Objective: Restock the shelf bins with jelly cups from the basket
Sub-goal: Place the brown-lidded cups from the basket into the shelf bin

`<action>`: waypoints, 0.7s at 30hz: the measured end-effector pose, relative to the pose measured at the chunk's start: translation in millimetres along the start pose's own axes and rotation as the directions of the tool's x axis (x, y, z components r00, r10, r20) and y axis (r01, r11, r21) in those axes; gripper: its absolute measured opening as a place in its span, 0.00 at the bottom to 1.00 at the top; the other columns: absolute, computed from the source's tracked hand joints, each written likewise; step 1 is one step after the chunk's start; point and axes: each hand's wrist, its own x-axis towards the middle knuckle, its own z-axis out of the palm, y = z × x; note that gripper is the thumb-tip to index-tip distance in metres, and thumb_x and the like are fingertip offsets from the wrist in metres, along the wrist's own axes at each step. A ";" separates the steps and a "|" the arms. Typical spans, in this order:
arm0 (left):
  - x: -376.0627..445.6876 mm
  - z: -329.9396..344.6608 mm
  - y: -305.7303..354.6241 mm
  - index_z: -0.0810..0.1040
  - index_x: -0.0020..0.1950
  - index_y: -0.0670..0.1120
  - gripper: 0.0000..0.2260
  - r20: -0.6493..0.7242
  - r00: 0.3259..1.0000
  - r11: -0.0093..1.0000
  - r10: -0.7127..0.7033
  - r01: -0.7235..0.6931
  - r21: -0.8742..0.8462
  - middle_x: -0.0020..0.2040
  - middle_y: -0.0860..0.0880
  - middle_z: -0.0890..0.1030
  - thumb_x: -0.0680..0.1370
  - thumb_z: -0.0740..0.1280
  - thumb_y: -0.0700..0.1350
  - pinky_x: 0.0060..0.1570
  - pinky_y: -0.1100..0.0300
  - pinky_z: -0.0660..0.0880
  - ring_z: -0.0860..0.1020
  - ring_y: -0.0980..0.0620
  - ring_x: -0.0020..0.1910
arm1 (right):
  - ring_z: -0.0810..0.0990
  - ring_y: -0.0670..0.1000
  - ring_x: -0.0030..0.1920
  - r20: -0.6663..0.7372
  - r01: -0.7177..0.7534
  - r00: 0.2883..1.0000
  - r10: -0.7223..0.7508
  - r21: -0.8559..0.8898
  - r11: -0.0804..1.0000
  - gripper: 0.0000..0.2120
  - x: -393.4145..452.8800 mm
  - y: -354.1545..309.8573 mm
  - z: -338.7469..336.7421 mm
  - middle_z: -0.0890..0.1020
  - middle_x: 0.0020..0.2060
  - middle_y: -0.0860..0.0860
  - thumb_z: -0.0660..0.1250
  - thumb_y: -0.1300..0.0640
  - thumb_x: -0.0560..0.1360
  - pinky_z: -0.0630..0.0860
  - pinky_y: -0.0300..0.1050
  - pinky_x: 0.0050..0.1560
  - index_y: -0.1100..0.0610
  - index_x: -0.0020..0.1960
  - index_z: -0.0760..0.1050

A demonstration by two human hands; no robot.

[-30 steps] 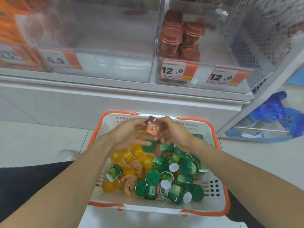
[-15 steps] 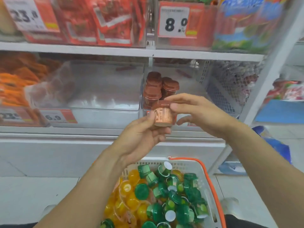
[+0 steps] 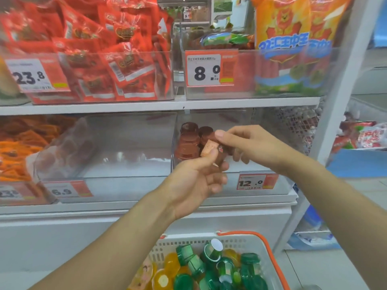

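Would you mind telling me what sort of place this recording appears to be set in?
Most likely a small shop's snack aisle: orange price tags fronting clear shelf bins, red snack packets stocked above, and a shopping basket of jelly cups on the floor below.

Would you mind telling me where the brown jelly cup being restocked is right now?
The brown jelly cup is at centre frame, pinched between the left hand and right hand, just in front of the stacked brown cups in the clear bin.
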 end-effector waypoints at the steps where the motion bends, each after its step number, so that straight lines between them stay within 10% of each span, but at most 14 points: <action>1: 0.6 -2.0 0.0 0.77 0.60 0.44 0.15 0.005 1.000 1.000 -0.009 0.010 -0.019 0.43 0.45 0.77 0.80 0.64 0.53 0.30 0.62 0.63 0.73 0.51 0.34 | 0.78 0.46 0.38 0.029 0.001 1.000 -0.001 -0.002 1.000 0.26 3.6 0.4 0.9 0.83 0.40 0.51 0.65 0.30 0.70 0.73 0.48 0.42 0.52 0.49 0.83; 6: 2.5 -13.5 -4.3 0.75 0.47 0.42 0.24 0.066 0.997 0.984 -0.048 0.058 -0.167 0.33 0.47 0.71 0.79 0.55 0.62 0.26 0.61 0.53 0.64 0.51 0.26 | 0.78 0.52 0.47 0.191 -0.001 0.979 -0.073 0.363 0.932 0.19 14.9 7.6 0.7 0.81 0.49 0.57 0.69 0.50 0.73 0.75 0.44 0.41 0.55 0.62 0.80; 11: 8.7 -15.1 -11.3 0.76 0.47 0.43 0.27 0.050 0.996 0.977 -0.076 0.084 -0.194 0.33 0.47 0.71 0.79 0.52 0.65 0.25 0.62 0.51 0.64 0.52 0.24 | 0.77 0.53 0.44 0.095 0.093 0.985 -0.144 0.413 0.906 0.13 24.3 10.1 6.0 0.82 0.44 0.60 0.74 0.55 0.72 0.74 0.40 0.40 0.59 0.55 0.84; 21: 9.7 -33.4 -25.9 0.76 0.46 0.44 0.09 -0.347 0.892 0.930 -0.290 0.348 0.117 0.31 0.48 0.74 0.79 0.62 0.47 0.19 0.65 0.54 0.66 0.53 0.23 | 0.83 0.41 0.38 -0.159 0.168 0.961 -0.227 -0.315 0.934 0.08 39.3 50.7 11.2 0.85 0.36 0.41 0.78 0.50 0.69 0.76 0.33 0.43 0.50 0.47 0.86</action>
